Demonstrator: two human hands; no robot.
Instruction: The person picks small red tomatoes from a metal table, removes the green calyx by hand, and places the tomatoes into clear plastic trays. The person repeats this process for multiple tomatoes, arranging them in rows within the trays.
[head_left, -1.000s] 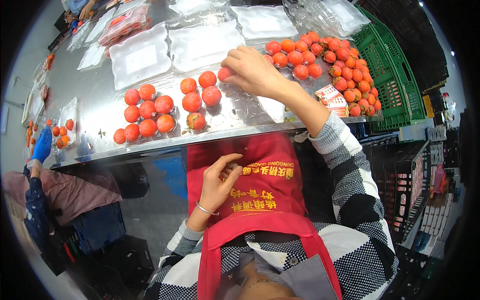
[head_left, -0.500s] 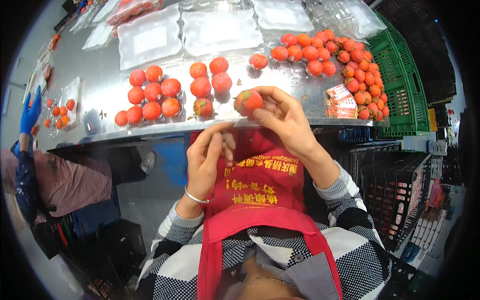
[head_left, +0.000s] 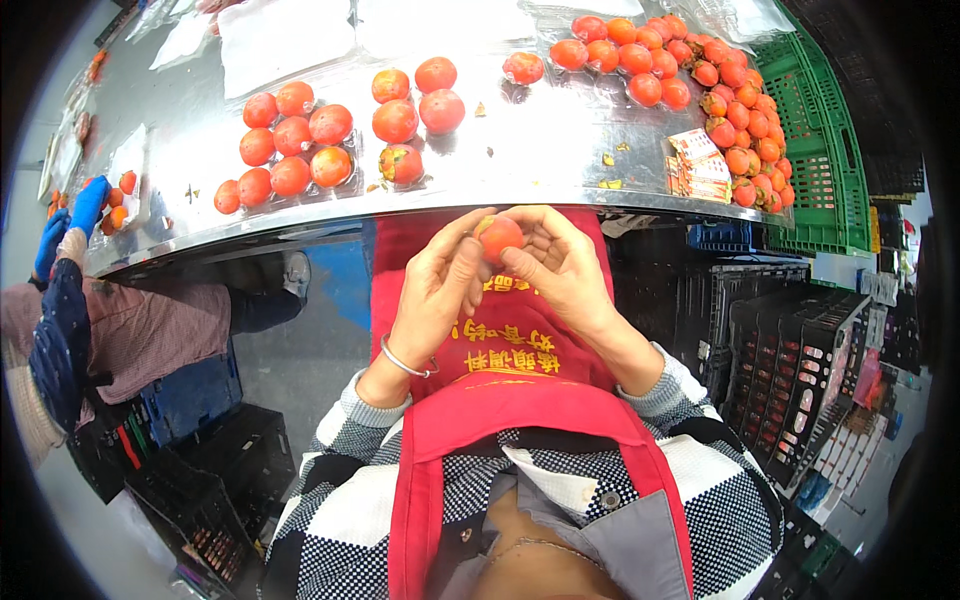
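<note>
In front of my red apron, just off the table's near edge, an orange-red persimmon (head_left: 501,240) sits between my two hands. My right hand (head_left: 565,268) is closed round its right side, thumb on the front. From the left, my left hand (head_left: 438,280) pinches at the persimmon's leafy top; its fingertips are partly hidden. On the table, a persimmon with its leafy cap (head_left: 401,164) lies nearest my left hand. Smooth persimmons (head_left: 395,121) stand beside it in clear plastic, and a larger group (head_left: 291,135) stands further left.
Leafy persimmons (head_left: 740,116) are heaped at the right, against a green crate (head_left: 820,130). Printed labels (head_left: 700,165) lie by the table edge. White padded sheets (head_left: 285,45) lie at the back. A co-worker's blue-gloved hand (head_left: 90,205) is at the far left.
The persimmon has come down from over the table to in front of my apron. My left hand has risen to meet it. The co-worker's gloved hands have shifted to the tray at far left.
</note>
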